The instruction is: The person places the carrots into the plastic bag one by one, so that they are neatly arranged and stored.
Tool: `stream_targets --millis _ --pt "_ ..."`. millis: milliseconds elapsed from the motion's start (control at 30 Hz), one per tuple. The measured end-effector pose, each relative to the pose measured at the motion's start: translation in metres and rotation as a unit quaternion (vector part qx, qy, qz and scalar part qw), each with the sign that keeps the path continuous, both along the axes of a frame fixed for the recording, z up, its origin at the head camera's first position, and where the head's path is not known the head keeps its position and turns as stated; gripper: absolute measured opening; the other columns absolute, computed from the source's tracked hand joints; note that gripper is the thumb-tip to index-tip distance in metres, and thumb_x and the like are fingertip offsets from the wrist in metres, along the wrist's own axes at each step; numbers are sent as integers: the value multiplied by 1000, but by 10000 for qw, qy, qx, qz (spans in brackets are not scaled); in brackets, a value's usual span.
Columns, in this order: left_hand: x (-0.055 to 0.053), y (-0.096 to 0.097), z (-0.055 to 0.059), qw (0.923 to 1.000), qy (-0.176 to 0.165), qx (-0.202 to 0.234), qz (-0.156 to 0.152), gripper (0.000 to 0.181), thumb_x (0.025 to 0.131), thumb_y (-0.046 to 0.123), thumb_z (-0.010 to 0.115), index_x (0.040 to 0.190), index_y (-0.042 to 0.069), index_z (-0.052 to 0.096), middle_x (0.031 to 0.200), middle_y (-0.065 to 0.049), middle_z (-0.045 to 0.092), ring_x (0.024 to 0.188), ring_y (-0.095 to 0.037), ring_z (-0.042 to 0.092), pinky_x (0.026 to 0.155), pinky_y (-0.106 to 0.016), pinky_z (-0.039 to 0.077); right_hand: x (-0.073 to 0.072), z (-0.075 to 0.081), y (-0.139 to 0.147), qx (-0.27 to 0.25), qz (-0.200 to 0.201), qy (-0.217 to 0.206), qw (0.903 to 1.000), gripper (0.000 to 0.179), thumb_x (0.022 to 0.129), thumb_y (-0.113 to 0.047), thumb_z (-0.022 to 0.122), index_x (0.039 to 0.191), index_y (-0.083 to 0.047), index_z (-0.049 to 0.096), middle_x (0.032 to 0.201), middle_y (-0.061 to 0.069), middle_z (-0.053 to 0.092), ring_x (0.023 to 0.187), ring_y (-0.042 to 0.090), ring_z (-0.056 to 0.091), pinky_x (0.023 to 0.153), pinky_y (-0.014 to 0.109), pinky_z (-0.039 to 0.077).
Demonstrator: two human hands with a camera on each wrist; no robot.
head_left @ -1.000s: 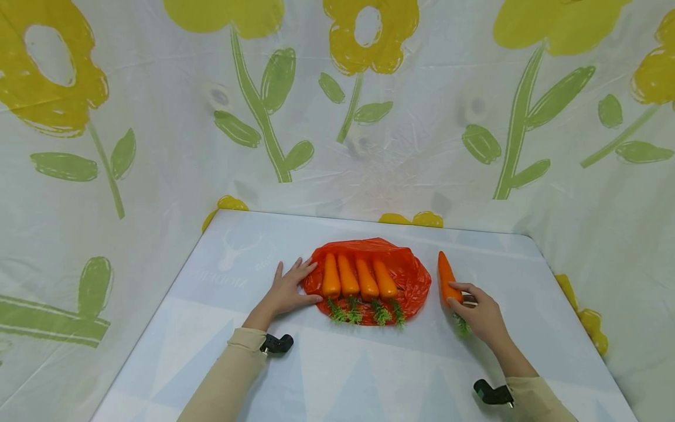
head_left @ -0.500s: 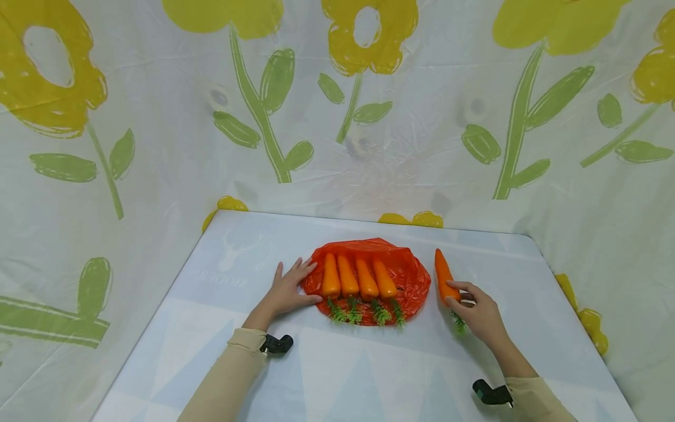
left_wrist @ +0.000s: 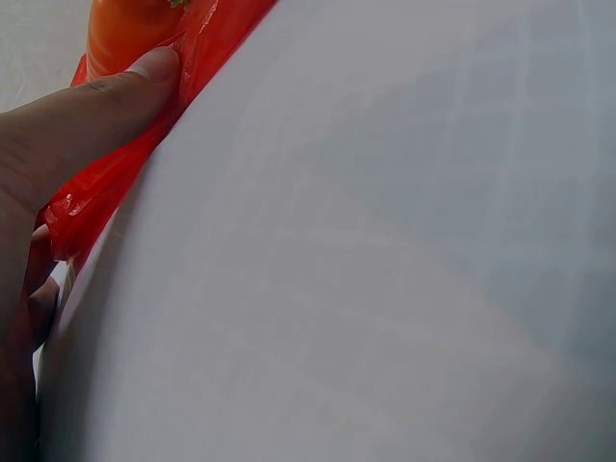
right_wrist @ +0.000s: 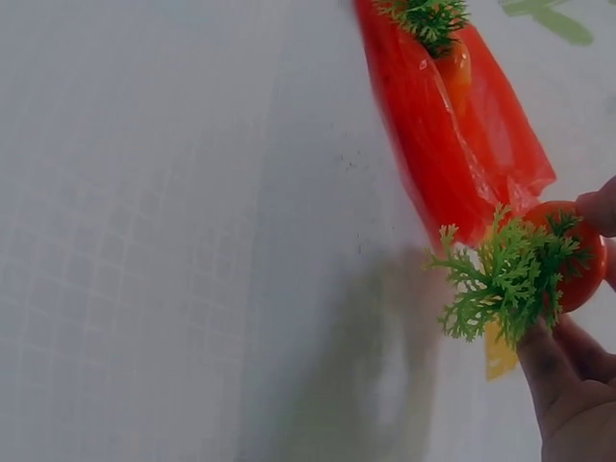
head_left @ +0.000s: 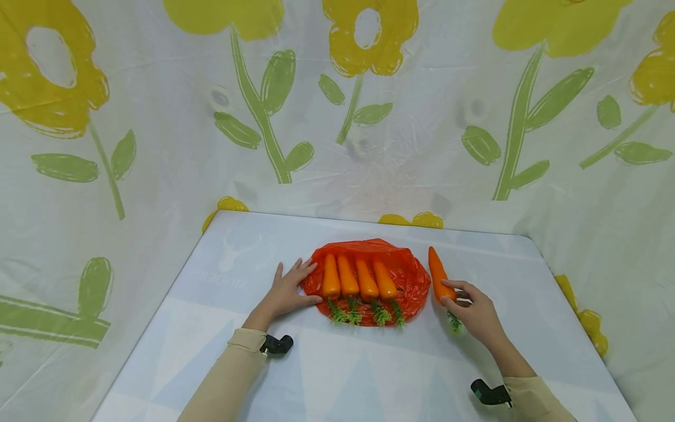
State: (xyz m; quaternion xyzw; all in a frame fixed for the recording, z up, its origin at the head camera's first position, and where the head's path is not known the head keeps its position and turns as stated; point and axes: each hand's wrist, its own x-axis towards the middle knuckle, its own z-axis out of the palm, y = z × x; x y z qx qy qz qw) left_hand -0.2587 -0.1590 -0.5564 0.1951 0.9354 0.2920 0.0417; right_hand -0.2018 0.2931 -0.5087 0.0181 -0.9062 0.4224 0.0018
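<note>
An orange carrot [head_left: 437, 271] with leafy green tops is pinched between the thumb and fingers of my right hand [head_left: 477, 310], just right of a red plastic bag [head_left: 418, 287]. Its leaves [right_wrist: 510, 279] face the camera in the right wrist view, in front of the bag's end. Several more carrots [head_left: 348, 278] lie side by side on the bag, tips away from me and green tops toward me. My left hand [head_left: 287, 290] rests at the bag's left edge, fingers spread and straight. The left wrist view shows that thumb [left_wrist: 106, 108] lying against the red plastic.
All this lies on a white table [head_left: 337, 363] with pale blue triangles. Its far edge meets a light curtain [head_left: 422, 170] printed with yellow flowers. A small black device [head_left: 278, 344] is strapped at the left wrist and another device [head_left: 490, 392] at the right.
My right hand has shifted a little to the left with the carrot, closer to the red bag, and the carrot's tip leans further left. The left hand has stayed in place.
</note>
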Motion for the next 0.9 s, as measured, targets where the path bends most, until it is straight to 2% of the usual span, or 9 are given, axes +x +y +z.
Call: stream_targets --millis 267,467,633,900 --pt "-1 -1 -2 10000 -68 -25 22 95 84 57 77 159 15 38 166 -3 29 156 -30 14 120 -61 -12 2 3 -5 -59 25 11 10000 46 97 -37 70 135 -11 64 137 17 58 114 34 60 85 17 53" --pt "-1 -1 -3 10000 -34 -51 18 95 84 57 77 159 15 38 166 -3 29 156 -30 14 120 -62 -12 3 7 -8 -96 71 25 9999 46 97 -35 71 135 -10 64 137 17 58 116 35 59 87 21 56" --pt "-1 0 -2 10000 -12 -31 9 94 84 56 78 158 14 39 166 -4 30 156 -31 15 120 -63 -11 4 6 -10 -153 153 57 9998 45 97 -33 71 135 -11 64 138 16 58 116 34 60 86 14 52" --pt "-1 -1 -2 10000 -4 -8 18 94 84 57 78 158 14 39 166 -3 30 156 -31 15 120 -62 -11 5 7 -12 -304 322 199 9988 45 96 -27 73 136 -9 63 138 18 57 115 34 61 84 13 52"
